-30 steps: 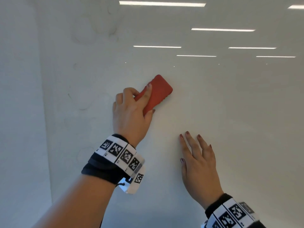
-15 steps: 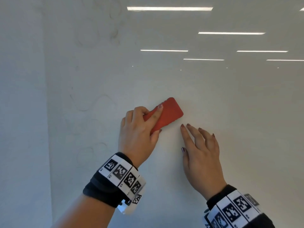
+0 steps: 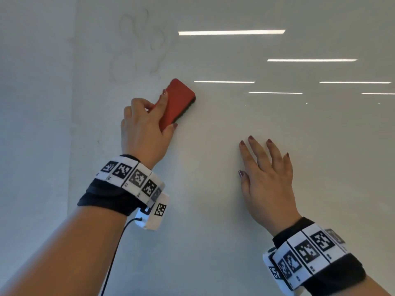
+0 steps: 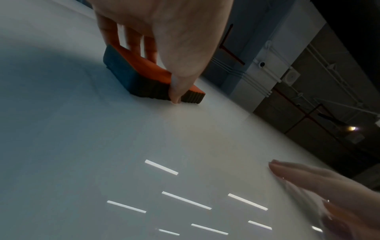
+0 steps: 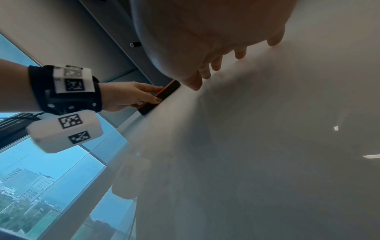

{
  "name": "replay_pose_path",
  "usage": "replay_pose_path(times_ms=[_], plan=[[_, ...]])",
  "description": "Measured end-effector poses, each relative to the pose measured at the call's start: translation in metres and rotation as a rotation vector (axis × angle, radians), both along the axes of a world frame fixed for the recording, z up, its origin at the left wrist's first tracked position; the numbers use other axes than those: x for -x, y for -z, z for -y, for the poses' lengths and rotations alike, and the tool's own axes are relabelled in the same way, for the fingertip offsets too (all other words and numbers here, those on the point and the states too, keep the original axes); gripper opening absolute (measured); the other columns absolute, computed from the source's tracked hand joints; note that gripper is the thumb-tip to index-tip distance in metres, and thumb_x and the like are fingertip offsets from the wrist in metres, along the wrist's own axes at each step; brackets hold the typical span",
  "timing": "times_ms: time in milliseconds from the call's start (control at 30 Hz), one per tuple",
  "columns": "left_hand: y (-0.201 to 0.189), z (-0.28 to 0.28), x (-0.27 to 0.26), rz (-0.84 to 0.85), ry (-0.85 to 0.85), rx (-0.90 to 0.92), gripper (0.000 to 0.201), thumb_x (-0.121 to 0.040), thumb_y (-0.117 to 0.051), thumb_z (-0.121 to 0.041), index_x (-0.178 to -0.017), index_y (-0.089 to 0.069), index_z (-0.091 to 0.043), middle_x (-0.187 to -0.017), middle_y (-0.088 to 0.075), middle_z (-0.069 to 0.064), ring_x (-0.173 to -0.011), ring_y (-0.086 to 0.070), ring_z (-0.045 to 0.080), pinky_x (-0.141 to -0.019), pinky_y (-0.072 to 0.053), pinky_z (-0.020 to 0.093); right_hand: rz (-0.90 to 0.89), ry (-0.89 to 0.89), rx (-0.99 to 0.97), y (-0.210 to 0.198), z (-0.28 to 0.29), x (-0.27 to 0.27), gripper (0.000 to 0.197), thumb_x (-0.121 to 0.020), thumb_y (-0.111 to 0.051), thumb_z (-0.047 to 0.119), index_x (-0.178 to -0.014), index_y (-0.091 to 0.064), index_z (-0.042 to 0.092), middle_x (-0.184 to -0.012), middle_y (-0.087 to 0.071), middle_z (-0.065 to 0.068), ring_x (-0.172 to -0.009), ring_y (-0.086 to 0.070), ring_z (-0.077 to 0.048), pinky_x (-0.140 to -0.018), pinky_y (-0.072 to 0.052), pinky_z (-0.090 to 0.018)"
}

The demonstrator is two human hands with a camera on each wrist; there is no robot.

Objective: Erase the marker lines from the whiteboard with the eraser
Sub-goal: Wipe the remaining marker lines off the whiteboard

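My left hand grips a red eraser with a dark felt base and presses it flat on the whiteboard. The left wrist view shows the eraser with my thumb on its near side and my fingers across its red back. Faint grey marker loops remain on the whiteboard above and left of the eraser. My right hand lies flat on the board with straight spread fingers, to the right of and below the eraser. In the right wrist view the eraser sits on the board beyond my right fingertips.
The whiteboard's left edge meets a plain wall. Ceiling light strips reflect in the glossy board at the upper right. A black cable hangs from my left wristband. Windows show in the right wrist view.
The eraser in my left hand moved down the board, then back up and left towards the faint loops. My right hand stayed flat on the board.
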State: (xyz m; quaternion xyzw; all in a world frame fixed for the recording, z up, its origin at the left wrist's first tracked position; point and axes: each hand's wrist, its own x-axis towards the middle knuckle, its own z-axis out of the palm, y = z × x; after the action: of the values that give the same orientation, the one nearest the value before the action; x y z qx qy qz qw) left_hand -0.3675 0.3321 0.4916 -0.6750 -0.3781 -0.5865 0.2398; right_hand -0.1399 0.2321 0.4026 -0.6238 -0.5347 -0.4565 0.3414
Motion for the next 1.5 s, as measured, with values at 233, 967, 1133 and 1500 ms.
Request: replay_pose_path(times_ms=[233, 967, 1133, 1500], plan=[[-0.031, 0.007, -0.020, -0.042, 0.024, 0.001, 0.068, -0.087, -0.057, -0.044, -0.147, -0.027, -0.031, -0.122, -0.039, 0.011, -0.107, -0.040, 0.030, -0.087, -0.037, 0.040, -0.022, -0.009, -0.031, -0.015, -0.009, 0.011, 0.056, -0.093, -0.030, 0.035, -0.147, -0.034, 0.021, -0.153, -0.031, 0.002, -0.141, -0.018, -0.031, -0.110, -0.016, -0.061], [-0.087, -0.017, 0.007, -0.046, 0.024, -0.064, 0.068, -0.086, -0.056, -0.045, -0.146, -0.028, -0.031, -0.120, -0.040, 0.012, -0.105, -0.041, 0.030, -0.088, -0.041, 0.041, -0.060, -0.020, -0.087, -0.078, -0.022, 0.040, 0.057, -0.093, -0.029, 0.035, -0.147, -0.033, 0.019, -0.153, -0.032, 0.000, -0.141, -0.020, -0.032, -0.110, -0.018, -0.059], [-0.120, -0.011, -0.005, -0.065, 0.023, -0.039, 0.068, -0.087, -0.055, -0.046, -0.147, -0.025, -0.032, -0.123, -0.037, 0.012, -0.110, -0.039, 0.031, -0.090, -0.038, 0.041, -0.048, -0.045, -0.131, -0.080, -0.020, 0.040, 0.053, -0.092, -0.036, 0.032, -0.142, -0.043, 0.016, -0.146, -0.043, -0.003, -0.135, -0.033, -0.036, -0.104, -0.030, -0.062], [-0.074, 0.002, -0.028, -0.202, 0.039, -0.119, 0.068, -0.088, -0.055, -0.046, -0.147, -0.025, -0.033, -0.120, -0.040, 0.010, -0.104, -0.040, 0.027, -0.085, -0.037, 0.036, -0.016, -0.018, -0.087, -0.093, -0.017, 0.032, 0.050, -0.093, -0.040, 0.027, -0.144, -0.040, 0.024, -0.149, -0.038, 0.000, -0.137, -0.029, -0.031, -0.105, -0.027, -0.062]])
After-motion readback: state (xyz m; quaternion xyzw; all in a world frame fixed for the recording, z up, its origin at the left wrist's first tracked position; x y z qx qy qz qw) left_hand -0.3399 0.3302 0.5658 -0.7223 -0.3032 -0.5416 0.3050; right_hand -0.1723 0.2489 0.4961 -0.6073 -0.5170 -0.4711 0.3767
